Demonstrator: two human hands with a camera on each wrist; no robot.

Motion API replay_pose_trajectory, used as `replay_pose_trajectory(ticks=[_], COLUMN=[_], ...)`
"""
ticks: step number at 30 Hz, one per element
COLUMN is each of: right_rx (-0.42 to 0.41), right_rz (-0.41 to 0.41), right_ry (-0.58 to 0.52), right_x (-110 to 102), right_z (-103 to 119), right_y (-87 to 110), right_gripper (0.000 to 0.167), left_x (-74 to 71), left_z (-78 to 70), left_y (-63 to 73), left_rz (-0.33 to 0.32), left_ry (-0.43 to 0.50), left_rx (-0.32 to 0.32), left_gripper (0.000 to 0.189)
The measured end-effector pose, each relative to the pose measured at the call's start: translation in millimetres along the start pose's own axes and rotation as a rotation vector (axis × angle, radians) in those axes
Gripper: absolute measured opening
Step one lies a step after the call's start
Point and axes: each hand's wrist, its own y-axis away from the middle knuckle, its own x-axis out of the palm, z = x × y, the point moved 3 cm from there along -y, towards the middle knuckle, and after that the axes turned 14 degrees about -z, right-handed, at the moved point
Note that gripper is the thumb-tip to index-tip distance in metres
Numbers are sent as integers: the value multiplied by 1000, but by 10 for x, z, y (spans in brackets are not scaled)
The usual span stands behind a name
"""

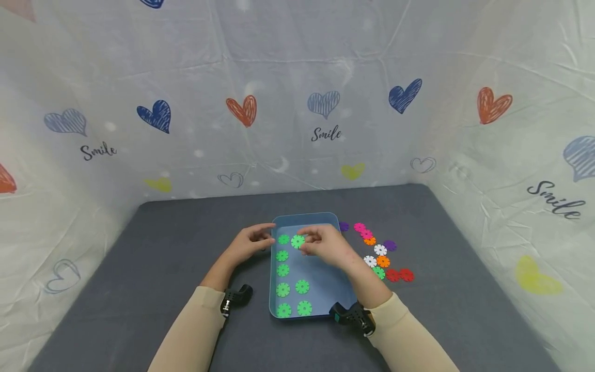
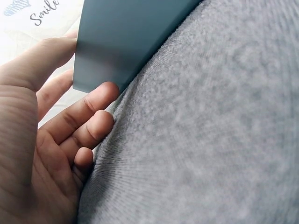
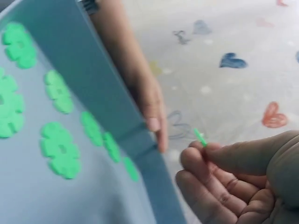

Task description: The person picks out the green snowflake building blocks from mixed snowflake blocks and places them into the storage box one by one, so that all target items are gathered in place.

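My right hand (image 1: 327, 244) is over the far part of a blue tray (image 1: 316, 315), pinching a green notched disc (image 1: 297, 241) between thumb and fingertips. Seen from the right wrist, that green disc (image 3: 200, 137) shows edge-on as a thin strip. My left hand (image 1: 251, 243) is at the tray's left rim. In the left wrist view its thumb and forefinger reach over the edge of the tray (image 2: 121, 42), with the other fingers curled outside the wall. Several green notched discs (image 1: 283, 289) lie flat inside, a column along the left wall and a shorter one beside it.
Right of the tray lie loose notched discs: pink (image 1: 359, 227), purple (image 1: 390, 245), orange (image 1: 383, 261), white (image 1: 370, 261), green (image 1: 378, 273) and red (image 1: 406, 275). Dark grey cloth (image 1: 195, 232) covers the table. A heart-printed curtain (image 1: 279, 155) stands behind and at both sides.
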Motion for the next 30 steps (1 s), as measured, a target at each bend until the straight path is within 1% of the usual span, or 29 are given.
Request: replay_pose_trajectory(ticks=[4,8,10,15,21,23,27,30], right_rx=[27,27,4,-95,-129,-143,-155,-144], right_rz=[53,54,39,8,-9,-8,5,12], right_ry=[65,151,211,385,595,650,696,663], right_x=[148,228,258,313,344,352,339,260], right_z=[-138,-220,-248,-274,-256,-241,-193,-124], right_y=[-13,-2,10,54,96,108,128,123], right_gripper=[31,28,26,24,23,23,25,25], left_x=[0,0,-1,-2,-1,-4,-12,-16], left_z=[-15,-33,-36,-42,-33,-25,-19,-12], left_y=[-1,-1,-4,-10,-11,-11,-2,5], left_rz=[6,7,7,5,9,8,4,2], left_ry=[-7,-14,-17,-19,-11,-13,-23,-27], left_rx=[3,3,2,2,-3,-4,2,4], left_gripper=[51,52,53,53,52,51,52,52])
